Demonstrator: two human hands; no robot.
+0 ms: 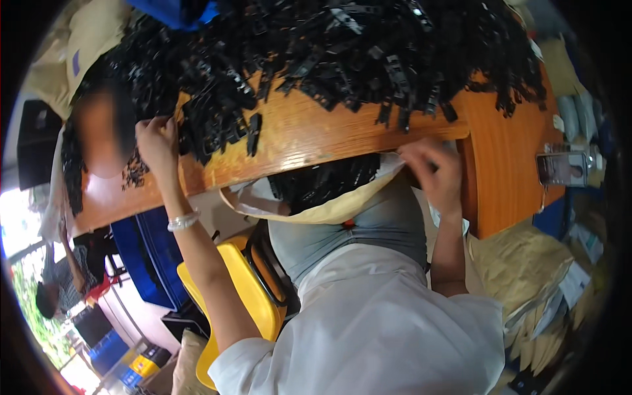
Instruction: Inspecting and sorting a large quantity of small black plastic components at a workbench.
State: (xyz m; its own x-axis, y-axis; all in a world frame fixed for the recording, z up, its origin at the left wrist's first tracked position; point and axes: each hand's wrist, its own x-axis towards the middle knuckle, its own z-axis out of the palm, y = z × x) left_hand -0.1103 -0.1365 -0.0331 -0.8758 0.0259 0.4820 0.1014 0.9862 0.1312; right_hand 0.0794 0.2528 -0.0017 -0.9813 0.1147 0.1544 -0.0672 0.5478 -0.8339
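A large heap of small, narrow black plastic pieces, some with cut-outs, covers the far side of the wooden table. My left hand is over the table's left part beside the heap, its fingers curled together; whatever they may hold is too small to make out. In my lap, against the table edge, lies an opened pale sack with more black pieces inside. My right hand, slightly blurred, is at the sack's right rim with its fingers bent closed; any thing in them cannot be made out.
A phone stands at the table's right end. Brown paper sacks are to my right. To my left are a yellow chair and a blue bin. Another person, partly blurred out, is at the table's left end; one more is farther off.
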